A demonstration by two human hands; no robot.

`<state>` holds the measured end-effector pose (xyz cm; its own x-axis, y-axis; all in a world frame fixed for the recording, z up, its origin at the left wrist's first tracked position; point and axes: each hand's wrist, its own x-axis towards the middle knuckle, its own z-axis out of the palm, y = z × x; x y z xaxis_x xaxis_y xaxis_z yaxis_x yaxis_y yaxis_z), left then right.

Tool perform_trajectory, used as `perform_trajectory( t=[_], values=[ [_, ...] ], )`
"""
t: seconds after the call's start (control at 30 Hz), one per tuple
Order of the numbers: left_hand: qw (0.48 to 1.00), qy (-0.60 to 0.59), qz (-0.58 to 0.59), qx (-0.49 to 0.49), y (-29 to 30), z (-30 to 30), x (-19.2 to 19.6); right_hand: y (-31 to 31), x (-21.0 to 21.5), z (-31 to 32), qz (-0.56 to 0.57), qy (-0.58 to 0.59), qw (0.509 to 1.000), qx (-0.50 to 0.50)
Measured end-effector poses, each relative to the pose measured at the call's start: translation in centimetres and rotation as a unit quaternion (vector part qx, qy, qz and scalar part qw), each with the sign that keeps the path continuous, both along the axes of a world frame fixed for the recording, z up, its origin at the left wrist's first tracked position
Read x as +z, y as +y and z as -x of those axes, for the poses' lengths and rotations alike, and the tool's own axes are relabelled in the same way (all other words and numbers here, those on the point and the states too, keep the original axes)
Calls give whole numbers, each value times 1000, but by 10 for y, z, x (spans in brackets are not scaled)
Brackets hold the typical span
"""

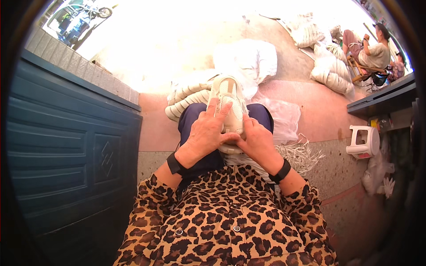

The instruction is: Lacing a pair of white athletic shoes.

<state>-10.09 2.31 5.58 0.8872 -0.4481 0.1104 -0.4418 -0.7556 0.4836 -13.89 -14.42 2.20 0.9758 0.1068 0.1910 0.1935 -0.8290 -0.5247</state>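
A cream-white sneaker [229,91] with mesh panels rests over my knees, its toe pointing away from me. My left hand [205,129] grips its left side, fingers along the upper and thumb at the near end. My right hand [257,139] closes on the near right side, with its thumb meeting the left one. A loose bundle of white shoelaces [306,157] lies beside my right leg. Just beyond my knees, on the left, are stacked pale shoe parts [188,97].
White plastic bags [248,60] lie ahead, with a clear bag [284,115] right of my knees. A blue door [71,150] stands at left. On the right are a white stool [364,141] and filled sacks [330,68]; a seated person [375,53] is beyond. A motorbike [80,22] stands far left.
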Motion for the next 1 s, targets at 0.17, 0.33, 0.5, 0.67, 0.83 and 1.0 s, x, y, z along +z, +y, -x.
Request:
perform_trajectory(
  t=[0.17, 0.33, 0.5, 0.67, 0.83, 1.0],
  values=[
    [995, -19, -83, -43, 5, -7, -12, -9, -2, -9, -61, 69, 995, -26],
    [984, -7, -173, -47, -9, -7, -2, -2, 12, -14, -129, 7, 990, -58],
    [976, 7, -200, -85, -1, -14, -3, 12, 2, -12, 70, 50, 996, -23],
    [998, 57, 7, 12, 21, -1, 1, 11, 0, -9, 27, -65, 997, -15],
    [990, 93, 16, 104, 20, -7, -16, 22, -2, -12, 15, -35, 999, -15],
    [993, 92, 30, 70, 30, -11, -36, 24, -12, -11, 19, -12, 1000, 5]
  ],
)
